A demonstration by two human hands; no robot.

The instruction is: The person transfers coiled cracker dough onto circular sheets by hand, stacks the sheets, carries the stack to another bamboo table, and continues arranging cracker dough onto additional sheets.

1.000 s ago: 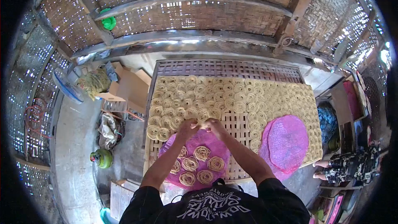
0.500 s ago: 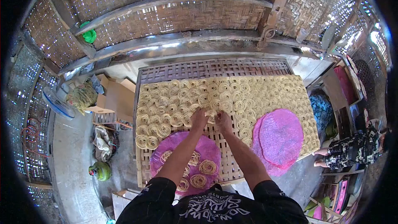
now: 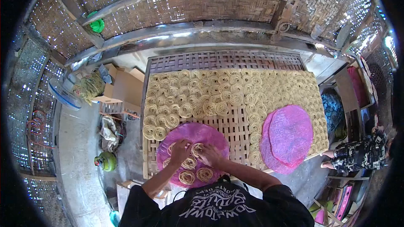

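Coiled noodle nests lie on a round pink mesh sheet [image 3: 166,136] at the front left of the woven bamboo rack [image 3: 237,132]. Over this sheet, my left hand [image 3: 181,152] is bent down between two nests, its fingertips partly hidden. My right hand [image 3: 210,156] has its fingers closed on the edge of a noodle nest [image 3: 196,149], which still rests on the sheet. Closer to me are more nests, among them one noodle nest [image 3: 205,175] at the right. Beyond the hands, rows of noodle nests [image 3: 185,96] cover much of the rack.
Two overlapping pink mesh sheets [image 3: 290,134] lie on the rack's right side. To the left stand a cardboard box [image 3: 126,86], a fan [image 3: 63,94] and a green gas cylinder [image 3: 106,161]. Another person [image 3: 357,155] is at the far right.
Both hands have come back from the nest rows to the pink sheet nearer my body. A nest they were at now sits at the end of its row. The view has shifted slightly.
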